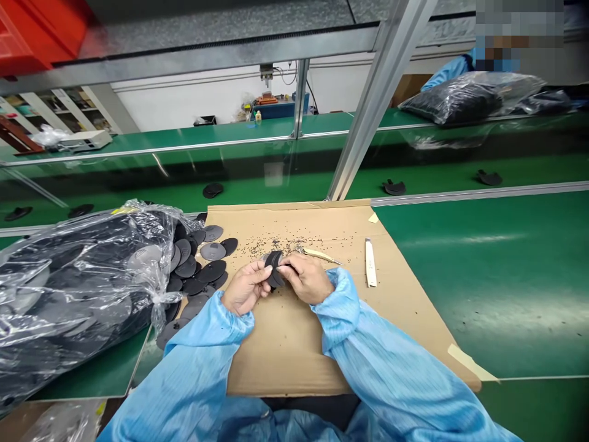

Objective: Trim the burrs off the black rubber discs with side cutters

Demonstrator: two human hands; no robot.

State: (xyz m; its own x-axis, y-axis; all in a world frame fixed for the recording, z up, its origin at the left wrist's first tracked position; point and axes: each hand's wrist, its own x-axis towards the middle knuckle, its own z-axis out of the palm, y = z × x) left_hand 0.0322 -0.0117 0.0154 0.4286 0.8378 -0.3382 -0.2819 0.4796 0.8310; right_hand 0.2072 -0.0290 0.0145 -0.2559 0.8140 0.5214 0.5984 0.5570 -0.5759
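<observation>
Above the cardboard sheet (285, 344), a dark curved plastic piece (275, 270) is held between my two hands. The fingers and thumb of my left hand (247, 286) close on its left side. My right hand (307, 277) pinches it from the right; its fingertips are partly hidden behind the thumb. Just beyond the hands, many tiny black bits (276, 244) lie scattered on the cardboard. A tool with a pale yellow handle (322, 254) rests behind my right hand. Farther right lies a white utility knife (370, 264).
A clear plastic bag of dark discs (83, 288) fills the left side. Loose grey and black oval discs (211, 270) spill beside it. A metal post (368, 110) stands behind the cardboard. A conveyor belt (276, 178) carries dark pieces. Across it, a person's blue sleeve (444, 72) shows.
</observation>
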